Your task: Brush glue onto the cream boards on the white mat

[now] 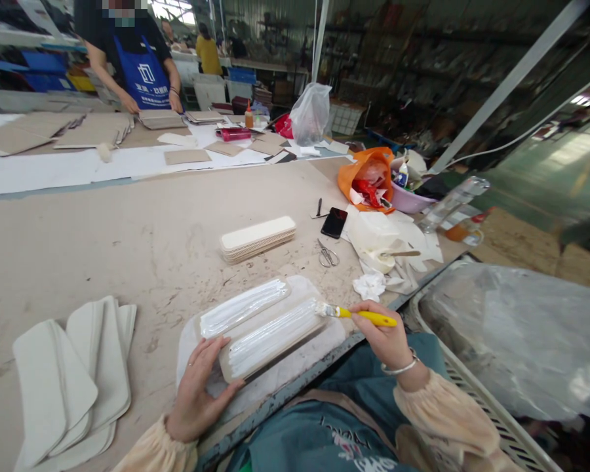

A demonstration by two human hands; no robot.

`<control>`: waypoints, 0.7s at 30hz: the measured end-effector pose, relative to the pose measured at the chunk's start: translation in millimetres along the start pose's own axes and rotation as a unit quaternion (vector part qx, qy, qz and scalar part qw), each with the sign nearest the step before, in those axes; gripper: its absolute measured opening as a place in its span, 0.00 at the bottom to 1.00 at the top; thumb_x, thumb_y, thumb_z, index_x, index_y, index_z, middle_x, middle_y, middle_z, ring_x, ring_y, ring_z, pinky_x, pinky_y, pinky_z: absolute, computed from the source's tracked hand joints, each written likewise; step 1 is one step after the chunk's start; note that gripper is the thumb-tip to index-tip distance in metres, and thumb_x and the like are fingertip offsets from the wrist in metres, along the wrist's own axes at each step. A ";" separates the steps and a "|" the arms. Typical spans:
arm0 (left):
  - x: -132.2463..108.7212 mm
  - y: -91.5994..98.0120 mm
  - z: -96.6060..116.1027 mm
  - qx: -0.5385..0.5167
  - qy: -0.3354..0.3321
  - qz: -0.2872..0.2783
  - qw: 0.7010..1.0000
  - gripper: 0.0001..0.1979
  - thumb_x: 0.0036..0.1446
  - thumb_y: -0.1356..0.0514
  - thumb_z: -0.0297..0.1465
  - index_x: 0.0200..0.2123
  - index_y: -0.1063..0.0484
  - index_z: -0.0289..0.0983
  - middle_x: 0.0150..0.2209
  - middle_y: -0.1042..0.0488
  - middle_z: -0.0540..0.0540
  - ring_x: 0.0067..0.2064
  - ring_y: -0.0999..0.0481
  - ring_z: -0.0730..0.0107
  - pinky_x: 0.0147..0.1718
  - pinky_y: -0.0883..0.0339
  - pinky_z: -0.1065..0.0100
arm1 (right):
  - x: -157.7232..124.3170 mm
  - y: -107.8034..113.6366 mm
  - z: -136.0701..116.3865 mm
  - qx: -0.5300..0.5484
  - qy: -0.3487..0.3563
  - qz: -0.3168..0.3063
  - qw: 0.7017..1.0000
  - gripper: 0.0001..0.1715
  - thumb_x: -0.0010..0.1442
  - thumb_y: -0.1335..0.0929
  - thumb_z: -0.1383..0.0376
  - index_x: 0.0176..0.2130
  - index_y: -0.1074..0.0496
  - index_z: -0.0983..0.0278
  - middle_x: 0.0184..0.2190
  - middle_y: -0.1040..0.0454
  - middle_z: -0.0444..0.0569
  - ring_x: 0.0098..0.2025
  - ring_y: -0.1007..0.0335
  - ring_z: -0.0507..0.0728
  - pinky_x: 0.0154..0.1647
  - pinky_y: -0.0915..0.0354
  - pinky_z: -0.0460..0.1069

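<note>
My right hand (382,333) grips a paintbrush (368,316) by its yellow handle. The bristles rest on the right end of a long rounded board (273,341), which carries streaks of wet white paste. Against that board's left end my left hand (204,387) lies with thumb and fingers spread. A second board (243,307) coated in the same white sits just behind the first. Beneath both is a pale backing sheet (319,341). Farther back stands a neat stack of similar boards (258,239). Loose pale rounded pieces (73,380) overlap at the left.
Scissors (328,254), a phone (334,223) and a cut-open white jug (373,239) lie at the right. Beyond them are an orange bag (366,177) and a clear bottle (455,203). A plastic-covered crate (511,328) adjoins the table edge. Across the table a person in a blue apron (145,72) handles boards.
</note>
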State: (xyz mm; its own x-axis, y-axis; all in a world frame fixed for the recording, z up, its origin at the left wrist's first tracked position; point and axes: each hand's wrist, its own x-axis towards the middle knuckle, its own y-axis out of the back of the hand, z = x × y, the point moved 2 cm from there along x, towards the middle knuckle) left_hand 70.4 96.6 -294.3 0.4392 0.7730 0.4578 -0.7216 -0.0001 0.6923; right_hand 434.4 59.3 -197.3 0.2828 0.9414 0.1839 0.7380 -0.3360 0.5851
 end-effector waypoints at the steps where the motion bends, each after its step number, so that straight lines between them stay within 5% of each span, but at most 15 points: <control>1: -0.4 0.5 0.1 -0.001 0.001 0.001 1.000 0.41 0.49 0.34 0.35 0.63 0.48 0.39 0.53 0.31 0.37 0.56 0.34 0.50 0.57 0.41 0.47 | 0.1 -2.6 -0.6 0.012 -0.003 0.003 1.000 0.08 0.57 0.34 0.62 0.32 0.26 0.64 0.23 0.29 0.44 0.24 0.35 0.53 0.27 0.39 0.47; 8: -1.6 5.8 1.7 -0.004 0.020 -0.009 1.000 0.39 0.50 0.35 0.36 0.63 0.48 0.40 0.53 0.31 0.36 0.53 0.31 0.51 0.51 0.34 0.51 | 4.8 -17.2 1.5 0.026 -0.006 0.000 1.000 0.07 0.57 0.33 0.63 0.32 0.26 0.64 0.24 0.27 0.45 0.26 0.34 0.53 0.29 0.38 0.48; 16: 5.5 20.2 15.8 0.015 0.050 -0.014 0.999 0.37 0.52 0.36 0.32 0.63 0.48 0.41 0.53 0.33 0.36 0.52 0.30 0.55 0.47 0.29 0.57 | -12.4 10.8 25.6 0.103 -0.084 0.103 0.986 0.12 0.53 0.30 0.59 0.35 0.26 0.64 0.19 0.32 0.43 0.20 0.39 0.52 0.20 0.44 0.47; 21: 4.8 24.3 19.4 -0.095 0.140 -0.010 0.986 0.34 0.53 0.37 0.32 0.62 0.46 0.44 0.58 0.38 0.38 0.53 0.30 0.57 0.42 0.25 0.63 | -21.9 16.0 41.8 0.174 -0.097 0.143 0.969 0.13 0.53 0.30 0.59 0.37 0.26 0.64 0.19 0.32 0.43 0.21 0.38 0.52 0.21 0.41 0.47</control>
State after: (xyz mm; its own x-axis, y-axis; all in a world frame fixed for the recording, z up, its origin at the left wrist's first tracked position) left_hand 65.3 88.0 -264.5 0.3088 0.9165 0.2543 -0.8129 0.1154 0.5709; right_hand 465.6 32.0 -225.0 0.5914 0.7962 0.1275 0.7648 -0.6040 0.2244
